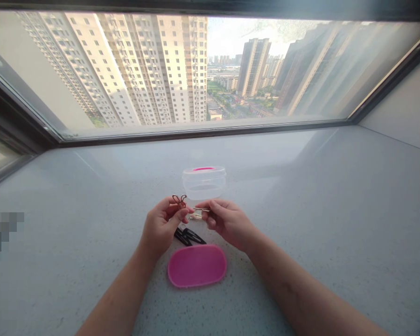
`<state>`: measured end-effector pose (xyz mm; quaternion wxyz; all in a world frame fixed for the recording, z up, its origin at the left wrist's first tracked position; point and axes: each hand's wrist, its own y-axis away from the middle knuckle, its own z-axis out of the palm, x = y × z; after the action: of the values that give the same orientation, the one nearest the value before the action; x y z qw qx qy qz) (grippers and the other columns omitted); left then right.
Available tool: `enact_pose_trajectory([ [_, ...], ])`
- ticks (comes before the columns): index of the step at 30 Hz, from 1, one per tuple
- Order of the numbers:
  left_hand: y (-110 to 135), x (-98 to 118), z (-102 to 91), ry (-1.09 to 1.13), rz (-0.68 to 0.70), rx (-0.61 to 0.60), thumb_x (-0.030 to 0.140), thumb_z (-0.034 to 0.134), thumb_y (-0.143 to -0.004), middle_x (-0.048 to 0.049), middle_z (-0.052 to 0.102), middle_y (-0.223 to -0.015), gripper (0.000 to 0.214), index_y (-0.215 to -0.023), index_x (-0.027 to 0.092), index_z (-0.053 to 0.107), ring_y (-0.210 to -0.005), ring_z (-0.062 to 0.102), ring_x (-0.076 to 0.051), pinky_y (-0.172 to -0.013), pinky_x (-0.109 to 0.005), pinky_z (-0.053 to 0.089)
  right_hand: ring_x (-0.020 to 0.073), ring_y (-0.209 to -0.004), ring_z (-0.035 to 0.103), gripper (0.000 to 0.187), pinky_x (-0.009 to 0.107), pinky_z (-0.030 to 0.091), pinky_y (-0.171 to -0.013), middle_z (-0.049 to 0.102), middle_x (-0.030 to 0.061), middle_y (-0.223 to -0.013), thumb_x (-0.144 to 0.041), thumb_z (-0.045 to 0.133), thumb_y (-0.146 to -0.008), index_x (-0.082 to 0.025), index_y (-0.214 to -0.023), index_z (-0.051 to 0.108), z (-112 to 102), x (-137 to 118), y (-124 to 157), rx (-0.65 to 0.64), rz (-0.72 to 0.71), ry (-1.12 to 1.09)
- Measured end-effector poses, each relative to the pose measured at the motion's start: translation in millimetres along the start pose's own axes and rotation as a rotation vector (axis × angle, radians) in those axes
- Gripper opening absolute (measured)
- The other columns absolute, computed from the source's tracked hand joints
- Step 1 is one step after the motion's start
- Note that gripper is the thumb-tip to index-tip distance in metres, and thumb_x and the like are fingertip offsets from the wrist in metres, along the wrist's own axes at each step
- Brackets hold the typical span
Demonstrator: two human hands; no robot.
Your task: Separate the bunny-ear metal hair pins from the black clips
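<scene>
My left hand (163,226) and my right hand (227,221) are both closed in a pinch on one thin hair clip (192,209), held level between them above the sill. The left end of the clip carries a small brown bow-shaped ornament (179,200). Just beyond the hands stands a clear oval plastic box (204,183), open, with something pink showing inside. Its pink oval lid (197,265) lies flat in front of my hands. Black hair clips (189,237) lie on the surface under my left hand.
All of this rests on a pale speckled stone window sill (318,210). A wide window with a dark frame (203,133) runs along the far edge, high-rise blocks beyond it. A wall rises at the right.
</scene>
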<state>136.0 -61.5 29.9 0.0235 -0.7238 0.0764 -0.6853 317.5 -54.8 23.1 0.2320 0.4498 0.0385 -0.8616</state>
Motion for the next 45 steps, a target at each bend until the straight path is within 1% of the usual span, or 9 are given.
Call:
enact_pose_trajectory([
  [5,0.0,1.8,-0.6,0.047,-0.036,-0.013,0.027,0.066,-0.08,0.0001,0.071,-0.068,0.018,-0.089,0.017,0.054,-0.051,0.06,-0.012,-0.055,-0.025,0.046,0.0094,-0.057,0.041,0.021,0.025,0.029,-0.054,0.06,0.0017,-0.071,-0.024,0.072,-0.069,-0.016,-0.088,0.072,0.8,-0.3,2.2,-0.014,-0.007,0.045],
  [12,1.3,-2.6,-1.3,0.076,-0.043,-0.06,0.032,0.059,-0.087,0.0005,0.073,-0.072,0.019,-0.096,0.021,0.046,-0.047,0.059,-0.01,-0.051,-0.022,0.041,0.0123,-0.061,0.044,0.034,0.025,0.031,-0.058,0.059,-0.0003,-0.068,-0.006,0.055,-0.056,-0.018,-0.084,0.07,4.7,0.0,2.9,-0.032,0.004,0.025],
  [18,-1.0,-5.2,-1.8,0.094,-0.048,-0.076,0.031,0.057,-0.088,0.0018,0.072,-0.072,0.018,-0.096,0.022,0.044,-0.047,0.057,-0.009,-0.05,-0.021,0.041,0.0113,-0.064,0.045,0.033,0.024,0.03,-0.059,0.057,-0.0021,-0.072,-0.007,0.06,-0.062,-0.02,-0.091,0.066,3.1,2.6,4.8,-0.027,-0.082,0.134],
  [23,0.1,-4.8,-2.2,0.09,-0.065,-0.084,0.031,0.059,-0.087,0.0018,0.071,-0.071,0.019,-0.096,0.021,0.046,-0.047,0.057,-0.009,-0.05,-0.021,0.041,0.0112,-0.065,0.045,0.019,0.024,0.032,-0.06,0.055,-0.0013,-0.074,-0.023,0.071,-0.072,-0.019,-0.09,0.064,1.5,5.9,3.7,-0.051,-0.126,0.181],
  [29,2.7,-0.4,-2.5,0.037,-0.077,-0.145,0.031,0.061,-0.085,-0.0026,0.072,-0.073,0.021,-0.096,0.019,0.048,-0.052,0.057,-0.011,-0.054,-0.024,0.043,0.0095,-0.055,0.038,0.023,0.024,0.027,-0.053,0.045,-0.0031,-0.06,-0.038,0.065,-0.082,-0.015,-0.083,0.065,1.6,6.7,-1.6,-0.092,-0.057,-0.029],
  [35,2.1,-2.1,-3.2,0.028,-0.069,-0.148,0.03,0.06,-0.086,-0.0034,0.072,-0.076,0.016,-0.092,0.018,0.051,-0.054,0.056,-0.011,-0.056,-0.025,0.042,0.0083,-0.053,0.028,0.021,0.024,0.019,-0.05,0.038,-0.0042,-0.058,-0.034,0.069,-0.078,-0.014,-0.083,0.069,0.8,4.6,-0.6,0.052,-0.063,-0.027],
  [38,1.4,-1.9,-3.2,0.025,-0.076,-0.146,0.029,0.061,-0.086,-0.0035,0.071,-0.076,0.014,-0.087,0.017,0.054,-0.056,0.056,-0.012,-0.057,-0.025,0.043,0.0085,-0.052,0.021,0.02,0.023,0.016,-0.048,0.031,-0.0056,-0.056,-0.033,0.068,-0.077,-0.014,-0.083,0.069,-0.4,3.6,0.4,0.072,-0.048,-0.04],
  [42,1.4,-1.1,-3.5,0.033,-0.089,-0.129,0.029,0.062,-0.085,-0.0023,0.069,-0.072,0.014,-0.083,0.016,0.056,-0.054,0.055,-0.011,-0.055,-0.024,0.043,0.0082,-0.051,0.02,0.014,0.023,0.012,-0.045,0.03,-0.005,-0.058,-0.026,0.063,-0.075,-0.012,-0.075,0.067,-0.7,3.8,-0.7,0.089,-0.036,-0.079],
  [45,2.3,-0.7,-3.6,0.031,-0.106,-0.12,0.03,0.061,-0.085,-0.0011,0.067,-0.066,0.016,-0.081,0.016,0.056,-0.051,0.052,-0.01,-0.052,-0.023,0.041,0.0081,-0.05,0.024,0.013,0.023,0.014,-0.044,0.034,-0.0043,-0.058,-0.021,0.059,-0.072,-0.012,-0.075,0.068,-1.6,5.2,-2.1,0.121,-0.05,-0.074],
])
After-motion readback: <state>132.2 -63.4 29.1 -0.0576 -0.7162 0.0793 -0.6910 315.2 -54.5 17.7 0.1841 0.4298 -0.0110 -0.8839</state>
